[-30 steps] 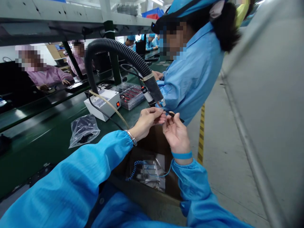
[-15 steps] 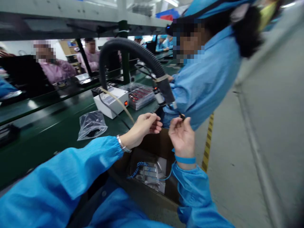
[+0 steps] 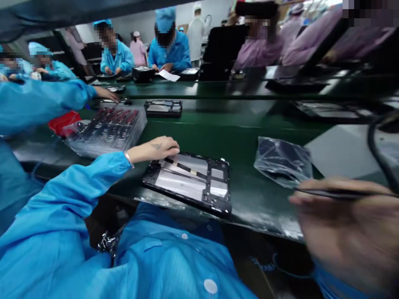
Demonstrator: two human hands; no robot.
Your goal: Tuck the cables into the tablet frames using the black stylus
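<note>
Green glossy table (image 3: 246, 133); workers (image 3: 170, 50) in coats line its far side. A black frame (image 3: 190, 180) lies flat near the edge, the left hand (image 3: 156, 149) on its corner, grip spread. The blurred right hand (image 3: 346, 228) has its grip pinching a thin black strip (image 3: 327, 193).

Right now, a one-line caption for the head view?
Left hand on a black frame on the green belt; blurred right hand holds a thin dark strip near a bag.
</note>
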